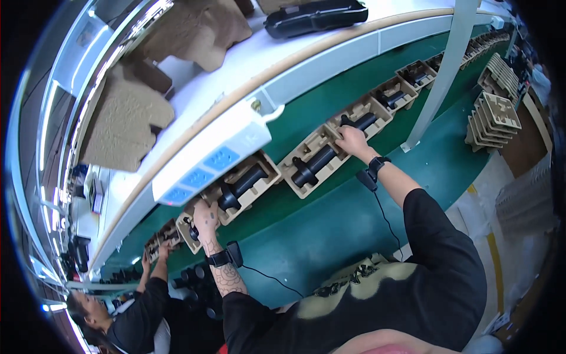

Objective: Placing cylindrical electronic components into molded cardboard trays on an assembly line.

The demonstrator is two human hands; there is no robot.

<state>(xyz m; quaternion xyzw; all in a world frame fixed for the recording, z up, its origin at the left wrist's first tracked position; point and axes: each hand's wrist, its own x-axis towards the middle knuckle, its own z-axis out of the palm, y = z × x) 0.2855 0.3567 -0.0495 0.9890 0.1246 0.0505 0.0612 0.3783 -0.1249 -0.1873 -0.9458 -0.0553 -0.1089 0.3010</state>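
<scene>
My left hand (206, 219) is at the junction of two brown moulded-pulp trays, its fingers bent over a rim and partly hidden. Beside it, one pulp tray (259, 193) holds a black cylindrical part (243, 185). Farther right, my right hand (352, 140) has its fingers closed on the edge where two more trays meet. The tray on its left (303, 192) carries another black cylinder (315, 165) with a short side stub. A similar black part (361, 122) lies in the tray beyond. Black straps with small boxes and cables sit on both wrists.
The tray row runs along a green belt (283, 236). A white socket box (218, 156) overhangs it, and a pale post (442, 76) rises at right. Stacked pulp trays (495, 121) stand farther right. At lower left, a co-worker (135, 312) reaches into a tray.
</scene>
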